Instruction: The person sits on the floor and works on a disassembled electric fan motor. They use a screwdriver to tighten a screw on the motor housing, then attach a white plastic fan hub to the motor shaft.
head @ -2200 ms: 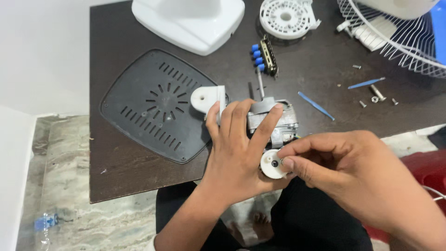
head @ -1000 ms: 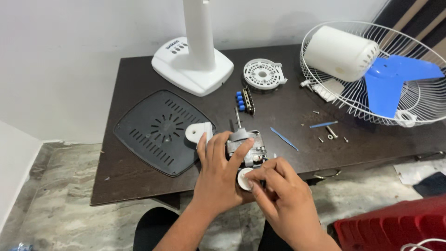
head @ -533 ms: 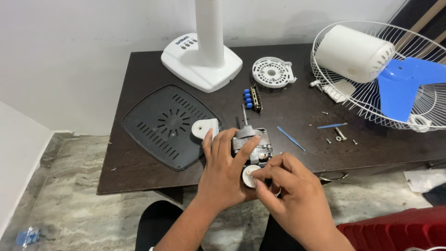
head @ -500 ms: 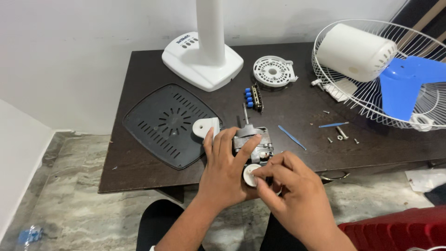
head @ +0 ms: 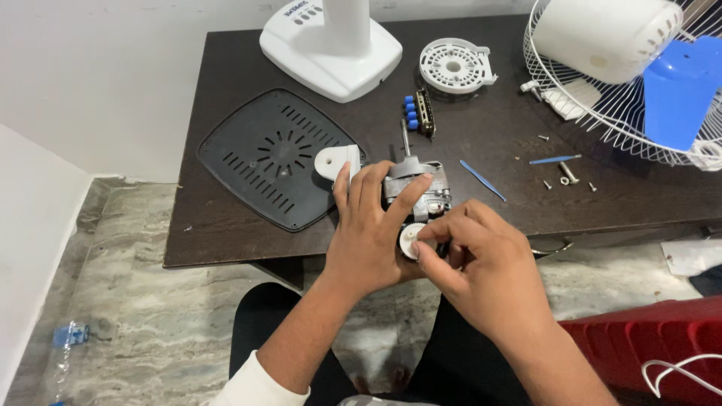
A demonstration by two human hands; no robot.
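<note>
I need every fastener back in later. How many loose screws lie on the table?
4 loose screws show on the dark table, all right of the blue stick, near the wire fan guard. Hands may hide others.

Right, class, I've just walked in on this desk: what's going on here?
A person is working on a taken-apart fan at a dark table. The left hand steadies the metal fan motor near the table's front edge, while the right hand pinches a small white gear at its end. A black vented cover, the white fan base, loose screws and the wire guard lie around.
</note>
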